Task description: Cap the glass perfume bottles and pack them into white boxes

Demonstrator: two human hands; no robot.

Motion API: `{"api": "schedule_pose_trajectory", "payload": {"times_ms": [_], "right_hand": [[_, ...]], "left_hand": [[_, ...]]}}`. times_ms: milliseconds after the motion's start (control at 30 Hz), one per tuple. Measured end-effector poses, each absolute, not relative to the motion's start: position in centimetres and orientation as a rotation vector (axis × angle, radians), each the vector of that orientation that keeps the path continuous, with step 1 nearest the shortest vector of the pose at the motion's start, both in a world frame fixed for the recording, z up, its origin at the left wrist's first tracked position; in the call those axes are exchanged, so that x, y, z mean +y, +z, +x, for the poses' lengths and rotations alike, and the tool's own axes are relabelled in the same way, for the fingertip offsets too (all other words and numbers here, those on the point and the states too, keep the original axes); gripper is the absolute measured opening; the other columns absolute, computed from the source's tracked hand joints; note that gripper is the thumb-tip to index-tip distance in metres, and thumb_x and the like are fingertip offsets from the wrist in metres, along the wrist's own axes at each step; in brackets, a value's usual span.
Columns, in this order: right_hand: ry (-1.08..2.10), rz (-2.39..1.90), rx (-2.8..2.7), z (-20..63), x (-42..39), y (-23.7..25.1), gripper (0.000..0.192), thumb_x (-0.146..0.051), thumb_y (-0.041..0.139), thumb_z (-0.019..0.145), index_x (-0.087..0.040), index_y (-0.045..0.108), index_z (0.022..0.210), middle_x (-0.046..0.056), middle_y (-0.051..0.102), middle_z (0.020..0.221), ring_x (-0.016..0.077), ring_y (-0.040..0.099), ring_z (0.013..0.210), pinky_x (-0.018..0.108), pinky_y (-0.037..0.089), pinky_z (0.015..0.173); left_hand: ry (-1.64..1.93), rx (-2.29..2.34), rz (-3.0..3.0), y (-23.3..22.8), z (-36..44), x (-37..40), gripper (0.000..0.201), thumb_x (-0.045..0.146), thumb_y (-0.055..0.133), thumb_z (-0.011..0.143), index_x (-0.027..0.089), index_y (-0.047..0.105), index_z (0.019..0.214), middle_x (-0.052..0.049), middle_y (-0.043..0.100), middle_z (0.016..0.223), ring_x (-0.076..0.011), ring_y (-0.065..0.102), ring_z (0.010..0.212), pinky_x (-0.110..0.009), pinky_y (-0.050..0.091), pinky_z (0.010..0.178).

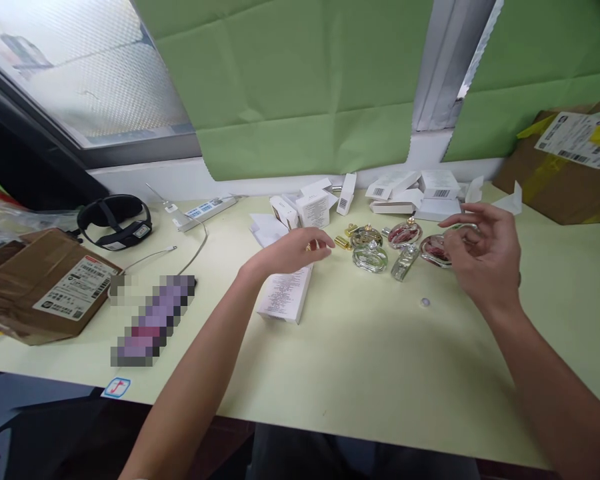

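Observation:
My left hand [297, 252] hovers over a white printed box [284, 297], its fingers loosely bent and thumb apart, with nothing visibly held. Beyond its fingertips lies a gold cap [343, 243]. My right hand [485, 257] is raised with fingers spread at the right end of a group of glass perfume bottles, partly covering a reddish bottle [434, 249]. Another reddish bottle [404, 235], a gold-toned bottle [367, 236], a clear greenish bottle [370, 257] and a narrow clear bottle [405, 263] lie between my hands. A small round whitish piece [425, 303] rests nearer me.
White cartons [440, 187] and opened boxes [314, 207] line the wall. A cardboard box [565, 167] stands at far right, another carton [40, 287] at left. A headset [114, 223], a power strip [207, 212] and a blurred-out phone-like object [155, 320] lie on the left.

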State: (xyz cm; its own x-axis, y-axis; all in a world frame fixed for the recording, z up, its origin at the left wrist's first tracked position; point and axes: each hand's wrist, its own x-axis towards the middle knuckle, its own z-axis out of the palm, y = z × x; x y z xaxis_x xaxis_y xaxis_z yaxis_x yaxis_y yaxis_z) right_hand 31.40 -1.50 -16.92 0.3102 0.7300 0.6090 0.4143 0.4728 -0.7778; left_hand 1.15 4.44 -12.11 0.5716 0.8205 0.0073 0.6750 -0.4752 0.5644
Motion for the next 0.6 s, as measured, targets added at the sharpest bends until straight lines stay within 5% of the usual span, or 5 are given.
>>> {"api": "schedule_pose_trajectory", "payload": {"times_ms": [100,233,367,600], "right_hand": [[0.091,-1.209,-1.403,30.3,-2.2,-16.8,0.052,-0.024,0.071,0.080,-0.028,0.051,0.127,0.004,0.069,0.109,0.0215,0.063,0.092,0.039,0.053,0.075],[0.027,-1.343,-1.667,29.0,-2.8,-17.0,0.058,-0.034,0.069,0.085,-0.033,0.044,0.136,0.004,0.068,0.119,0.0299,0.051,0.126,0.055,0.046,0.099],[-0.031,-1.387,-1.900,28.5,-2.3,-18.0,0.066,-0.035,0.071,0.084,-0.030,0.038,0.141,0.005,0.069,0.118,0.0305,0.048,0.131,0.061,0.022,0.119],[-0.062,-1.339,-1.973,27.8,-1.8,-18.8,0.067,-0.032,0.066,0.088,-0.032,0.034,0.147,0.006,0.069,0.117,0.0347,0.050,0.131,0.067,0.019,0.119]], "left_hand": [[0.073,1.206,2.368,-10.9,2.5,6.5,0.027,0.031,0.057,0.085,0.027,0.072,0.108,-0.005,0.070,0.105,-0.0208,0.064,0.086,-0.027,0.044,0.068],[0.121,1.362,2.406,-11.5,3.5,8.5,0.029,0.025,0.055,0.084,0.025,0.071,0.107,-0.006,0.069,0.106,-0.0218,0.064,0.088,-0.028,0.044,0.068],[0.113,1.391,2.410,-13.1,2.7,9.5,0.033,0.017,0.054,0.080,0.025,0.070,0.108,-0.006,0.069,0.109,-0.0238,0.064,0.098,-0.029,0.046,0.075],[0.106,1.419,2.452,-15.5,2.4,10.8,0.042,0.006,0.050,0.076,0.022,0.068,0.110,-0.009,0.063,0.127,-0.0272,0.057,0.118,-0.035,0.043,0.098]]}}
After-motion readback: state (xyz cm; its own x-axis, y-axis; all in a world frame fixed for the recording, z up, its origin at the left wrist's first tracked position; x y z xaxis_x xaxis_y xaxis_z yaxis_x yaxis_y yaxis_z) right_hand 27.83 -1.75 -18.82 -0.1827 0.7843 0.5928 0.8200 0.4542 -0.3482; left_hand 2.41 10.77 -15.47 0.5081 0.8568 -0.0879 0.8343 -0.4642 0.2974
